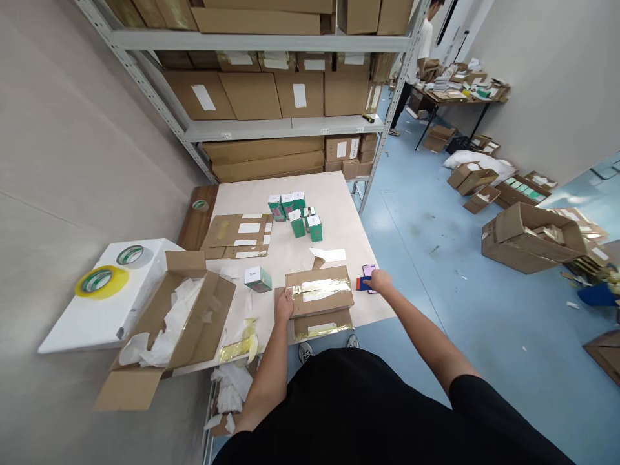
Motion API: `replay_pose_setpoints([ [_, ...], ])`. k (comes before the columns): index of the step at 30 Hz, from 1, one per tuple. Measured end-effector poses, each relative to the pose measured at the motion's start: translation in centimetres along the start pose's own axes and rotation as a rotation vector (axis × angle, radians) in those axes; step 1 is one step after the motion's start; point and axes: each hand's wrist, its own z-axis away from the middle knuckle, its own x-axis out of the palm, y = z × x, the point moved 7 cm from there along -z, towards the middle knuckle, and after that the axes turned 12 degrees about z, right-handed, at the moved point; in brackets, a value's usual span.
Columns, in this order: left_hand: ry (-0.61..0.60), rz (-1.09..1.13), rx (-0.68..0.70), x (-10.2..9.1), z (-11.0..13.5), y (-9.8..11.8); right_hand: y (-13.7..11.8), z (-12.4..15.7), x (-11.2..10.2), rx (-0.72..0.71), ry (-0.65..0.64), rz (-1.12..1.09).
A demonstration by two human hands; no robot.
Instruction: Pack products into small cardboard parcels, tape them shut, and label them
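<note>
A cardboard box (317, 300) with tape and white labels lies at the table's near edge, one flap hanging toward me. My left hand (284, 305) is closed on its left end. To the right of the box, my right hand (379, 282) grips what looks like a blue-and-orange box cutter (364, 283), its orange end pointing left toward the box. Partly covered by that hand is a phone (369, 270) on the table. A green-and-white carton (258, 279) stands left of the box. Several similar small cartons (298, 216) stand farther back.
An open box with white paper (201, 316) stands at left, by tape rolls (99, 279) on a white block (53, 336). Flattened cardboard (227, 234) and tape scraps (237, 349) lie on the table (339, 200). Behind is a shelf (261, 129). A person (425, 45) stands far right.
</note>
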Motion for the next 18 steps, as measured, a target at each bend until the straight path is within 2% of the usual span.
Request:
replay_pose_setpoints([
  [3,0.003,-0.023,-0.012,-0.1,-0.1,-0.2,-4.6,1.1,2.3,-0.046,0.006,0.011],
  [5,0.007,-0.051,-0.03,-0.2,-0.2,-0.3,-6.2,2.0,4.0,-0.054,-0.006,-0.008],
  [7,0.01,-0.078,-0.05,-0.2,-0.2,-0.3,-6.3,2.9,5.8,-0.031,-0.01,-0.029],
  [11,0.024,-0.12,-0.059,-0.1,-0.3,-0.4,-3.7,4.0,9.5,0.141,0.016,-0.19],
  [14,0.044,-0.148,-0.061,-0.1,-0.3,-0.4,-3.6,4.4,12.1,0.107,0.056,-0.27],
  [18,0.047,-0.167,-0.068,-0.2,-0.2,-0.2,-4.2,4.7,15.6,0.174,-0.118,-0.425],
])
